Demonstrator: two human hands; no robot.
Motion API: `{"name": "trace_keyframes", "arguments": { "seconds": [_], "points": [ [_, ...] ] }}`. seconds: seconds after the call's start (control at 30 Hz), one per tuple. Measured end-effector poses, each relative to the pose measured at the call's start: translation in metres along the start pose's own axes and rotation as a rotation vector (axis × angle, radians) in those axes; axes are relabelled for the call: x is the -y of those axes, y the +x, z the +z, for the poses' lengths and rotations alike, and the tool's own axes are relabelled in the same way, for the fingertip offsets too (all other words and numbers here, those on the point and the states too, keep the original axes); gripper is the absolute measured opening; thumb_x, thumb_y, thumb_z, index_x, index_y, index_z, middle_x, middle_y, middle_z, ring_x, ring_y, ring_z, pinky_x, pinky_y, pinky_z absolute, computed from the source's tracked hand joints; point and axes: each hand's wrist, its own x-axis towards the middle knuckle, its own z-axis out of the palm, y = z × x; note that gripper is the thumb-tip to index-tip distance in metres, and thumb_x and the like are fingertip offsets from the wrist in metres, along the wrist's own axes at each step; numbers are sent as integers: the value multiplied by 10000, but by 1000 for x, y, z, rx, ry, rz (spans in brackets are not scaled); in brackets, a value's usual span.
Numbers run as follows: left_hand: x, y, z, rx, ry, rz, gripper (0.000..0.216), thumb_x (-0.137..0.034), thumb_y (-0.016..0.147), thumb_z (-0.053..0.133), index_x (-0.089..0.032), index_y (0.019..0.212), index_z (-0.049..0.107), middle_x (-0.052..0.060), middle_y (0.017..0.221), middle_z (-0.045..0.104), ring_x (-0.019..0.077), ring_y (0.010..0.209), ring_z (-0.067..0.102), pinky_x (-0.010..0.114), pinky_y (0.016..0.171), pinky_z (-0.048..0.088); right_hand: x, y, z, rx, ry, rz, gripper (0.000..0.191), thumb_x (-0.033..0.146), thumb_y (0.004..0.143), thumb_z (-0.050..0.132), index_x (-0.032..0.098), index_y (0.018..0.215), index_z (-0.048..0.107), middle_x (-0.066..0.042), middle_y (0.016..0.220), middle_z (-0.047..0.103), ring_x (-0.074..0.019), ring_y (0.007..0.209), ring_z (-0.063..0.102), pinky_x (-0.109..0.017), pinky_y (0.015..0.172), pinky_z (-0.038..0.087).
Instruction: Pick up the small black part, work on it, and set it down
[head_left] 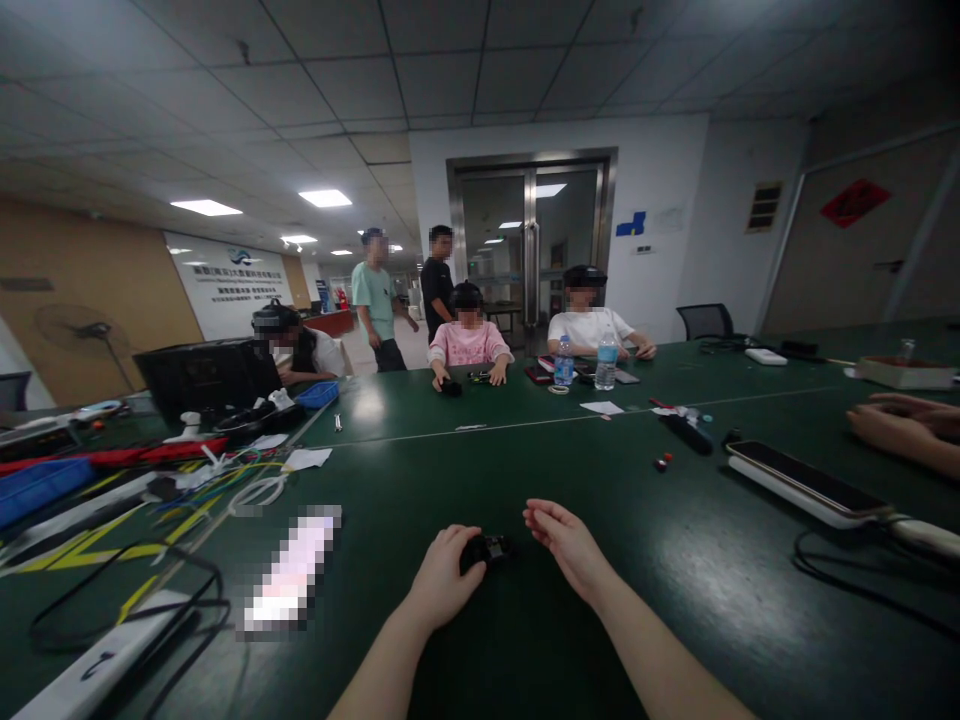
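Resting on the green table (525,450), the small black device (491,549) sat clamped in the left hand (442,578). The right hand (568,545) hovered just beside it, fingers loose and apart. Judged light, rigid, hard-shelled; best pinched by its sides.

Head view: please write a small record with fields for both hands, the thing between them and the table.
left hand: curled around a small black object
right hand: open, beside the object, contact unclear
surface: green table
nearby: white power strip, to the right
across: seated people, two water bottles
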Motion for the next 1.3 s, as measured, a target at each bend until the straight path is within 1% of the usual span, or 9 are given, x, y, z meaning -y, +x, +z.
{"name": "trace_keyframes", "arguments": {
  "seconds": [0.27,0.37,0.6,0.8,0.93,1.1,1.23,1.3],
  "points": [
    [3,0,2,-10,-20,2,464,-377,777,467,-246,1222,460,29,1224,489,202,1120,441,343,958,354,6,-6,2,-13,18,-2,316,372,735,585,231,1017,605,-62,1013,631,-236,983,574,-398,867,439],
    [4,0,2,-9,-11,-6,472,-384,781,463,-245,1231,450,34,1234,481,207,1126,437,353,956,351,4,-5,2,-12,19,0,316,366,733,588,231,1018,603,-61,1009,632,-228,971,576,-389,861,439],
    [7,2,4,-22,3,32,455,-364,776,469,-243,1214,466,33,1220,492,199,1126,434,331,977,326,-6,4,-1,-15,36,-14,329,359,727,593,220,1025,599,-62,990,637,-214,951,579,-374,845,441],
    [8,2,5,-32,12,41,441,-369,782,464,-249,1206,473,29,1210,497,193,1122,437,329,981,328,-3,2,0,-13,33,-3,337,361,719,603,216,1022,599,-60,985,638,-217,953,582,-370,846,443],
    [6,1,4,-17,2,8,459,-387,786,460,-250,1224,457,33,1233,482,202,1127,435,341,969,346,1,-1,2,-17,11,2,338,370,721,599,219,1024,595,-59,995,635,-219,968,579,-366,846,445],
    [4,2,3,-8,-1,-8,459,-358,779,474,-257,1227,456,27,1238,481,206,1139,427,350,982,331,6,-5,4,-8,-22,-5,329,376,735,579,218,1023,593,-61,998,631,-217,970,577,-367,856,443],
    [3,2,1,27,-8,-26,463,-360,785,471,-268,1237,441,19,1256,468,213,1156,413,357,987,318,10,-9,6,0,-104,-14,334,396,744,559,222,1027,594,-59,1015,625,-210,966,576,-359,854,439],
    [4,2,2,36,-2,-29,468,-355,785,471,-264,1243,435,19,1259,467,215,1164,405,357,992,305,12,-11,9,11,-189,-30,333,406,740,559,225,1017,601,-50,1022,621,-209,976,567,-356,858,431]
  ]
}}
